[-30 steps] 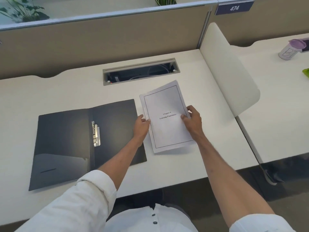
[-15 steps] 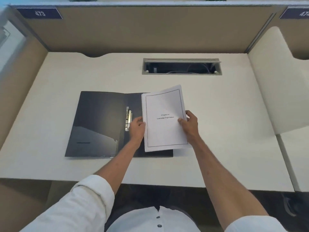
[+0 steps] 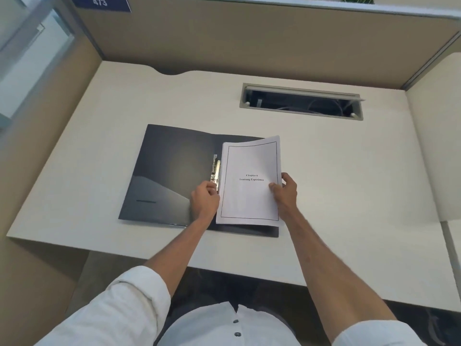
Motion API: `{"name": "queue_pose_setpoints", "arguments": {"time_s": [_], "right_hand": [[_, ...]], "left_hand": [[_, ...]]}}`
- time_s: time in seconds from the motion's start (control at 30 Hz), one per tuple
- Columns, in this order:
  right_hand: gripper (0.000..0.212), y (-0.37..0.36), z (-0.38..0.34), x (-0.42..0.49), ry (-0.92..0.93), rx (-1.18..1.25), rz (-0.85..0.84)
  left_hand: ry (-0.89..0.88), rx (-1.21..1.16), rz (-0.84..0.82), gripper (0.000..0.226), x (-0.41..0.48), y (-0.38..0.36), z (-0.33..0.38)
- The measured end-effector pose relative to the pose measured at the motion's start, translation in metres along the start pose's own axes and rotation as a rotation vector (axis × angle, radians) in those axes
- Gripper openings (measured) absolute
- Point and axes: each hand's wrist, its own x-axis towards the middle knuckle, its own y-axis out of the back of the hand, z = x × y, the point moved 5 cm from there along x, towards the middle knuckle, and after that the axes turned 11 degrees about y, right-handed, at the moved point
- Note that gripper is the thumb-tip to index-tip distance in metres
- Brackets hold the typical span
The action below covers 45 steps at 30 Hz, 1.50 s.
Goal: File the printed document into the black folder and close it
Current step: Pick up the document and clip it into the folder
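The right hand (image 3: 285,193) pinches the right edge of the printed document (image 3: 250,186), thumb on top of the page and the other fingers curled under it. The left hand (image 3: 205,201) sits at the document's left edge, fingers curled in beside the lower end of the metal spring clip (image 3: 216,171); whether it grips the paper or only steadies it cannot be told from this angle.

The document is a thin stack of white sheets with a bordered cover page reading "Chapter 6, Learning Experience". It lies over the right half of the open black folder (image 3: 172,171), its left edge just beside the clip, its far right corner reaching a little past the folder's edge. The top sheets curve up slightly at the far end.

The folder lies flat and open on the white desk (image 3: 349,171), its left inner cover bare, with a pocket at the near corner. Beyond it, a cable tray opening (image 3: 301,102) is set into the desk.
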Motion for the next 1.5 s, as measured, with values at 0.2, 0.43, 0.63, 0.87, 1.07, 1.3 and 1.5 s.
{"name": "queue_pose_setpoints", "arguments": {"time_s": [0.2,0.43,0.63,0.87,1.07,1.3,1.5], "right_hand": [[0.037,-0.011,0.006,-0.005,-0.003,0.036,-0.024],[0.036,-0.021,0.008,-0.01,-0.005,0.037,0.014],[0.022,-0.021,0.003,-0.003,0.035,-0.15,0.035],[0.03,-0.018,-0.008,0.007,0.06,-0.517,-0.081],[0.032,-0.008,-0.012,0.013,0.074,-0.618,-0.062],[0.029,-0.017,-0.014,0.011,0.119,-0.61,-0.07],[0.031,-0.017,-0.011,0.014,0.106,-0.603,-0.036]], "left_hand": [[0.034,-0.001,-0.012,0.037,0.004,0.003,-0.008],[-0.016,0.029,-0.019,0.037,0.005,0.004,-0.008],[-0.039,0.021,-0.027,0.035,0.005,0.002,-0.007],[-0.06,0.0,-0.012,0.036,-0.001,-0.001,-0.007],[-0.063,-0.006,-0.009,0.036,-0.005,0.0,-0.007],[-0.041,0.037,-0.031,0.034,-0.004,0.002,-0.006],[-0.078,0.08,-0.052,0.034,-0.003,0.004,-0.005]]}}
